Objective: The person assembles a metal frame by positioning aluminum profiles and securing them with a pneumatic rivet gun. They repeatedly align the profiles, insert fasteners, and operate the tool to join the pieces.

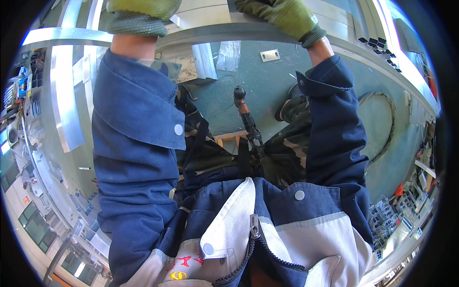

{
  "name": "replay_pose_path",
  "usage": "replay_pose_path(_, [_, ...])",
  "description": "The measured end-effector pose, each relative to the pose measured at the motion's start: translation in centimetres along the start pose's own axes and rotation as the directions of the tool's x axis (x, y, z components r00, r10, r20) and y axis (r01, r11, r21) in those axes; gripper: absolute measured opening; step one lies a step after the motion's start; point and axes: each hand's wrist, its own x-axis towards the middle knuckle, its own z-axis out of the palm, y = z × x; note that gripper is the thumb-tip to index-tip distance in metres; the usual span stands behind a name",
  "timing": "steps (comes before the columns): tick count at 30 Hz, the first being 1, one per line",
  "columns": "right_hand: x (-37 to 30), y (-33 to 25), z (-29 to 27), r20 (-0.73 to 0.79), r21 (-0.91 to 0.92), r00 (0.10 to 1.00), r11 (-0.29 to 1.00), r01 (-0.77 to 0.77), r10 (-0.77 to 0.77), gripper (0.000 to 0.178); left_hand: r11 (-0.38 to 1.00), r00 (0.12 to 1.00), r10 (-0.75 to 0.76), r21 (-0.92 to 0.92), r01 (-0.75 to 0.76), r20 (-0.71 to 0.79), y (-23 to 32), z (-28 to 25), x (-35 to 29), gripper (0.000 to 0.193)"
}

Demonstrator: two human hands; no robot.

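Both my hands wear green work gloves with grey knit cuffs, at the upper edge of the head view. My left hand (143, 10) is over the left part of a long curved-looking metal profile (224, 34); its fingers are cut off by the picture's edge. My right hand (287, 18) lies at the profile's right part, with fingers stretched toward the left over the pale metal surface. Anything under those fingers is hidden. Between my legs stands a rod-like tool (249, 125), wrapped in black tape with an orange-brown section, tilted and untouched by either hand.
On the green floor lie a small pale plate with holes (270, 55), clear plastic film (228, 55) and a metal channel (204, 61). A cable (393, 115) curves at the right. Cut profiles (385, 222) are stacked at lower right; long bright profiles (64, 100) stand left.
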Motion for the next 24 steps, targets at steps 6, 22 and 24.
replay_pose_path(6, [-0.04, 0.17, 0.05, -0.009, 0.015, 1.000, 1.000, -0.008, 0.008, 0.029, 1.000, 1.000, -0.002, -0.003, 0.002, 0.003, 0.02, 0.08, 0.04, 0.031])
replay_pose_path(22, [-0.12, -0.66, 0.03, -0.021, -0.193, 0.999, 0.980, 0.039, -0.044, 0.024, 1.000, 1.000, -0.005, -0.011, 0.005, 0.006, -0.24, 0.09, 0.35, 0.031])
replay_pose_path(24, [-0.15, -0.34, 0.19, -0.042, -0.144, 0.998, 0.989, 0.043, -0.049, 0.024, 1.000, 1.000, -0.003, -0.011, 0.003, 0.007, -0.25, 0.07, 0.34, 0.031])
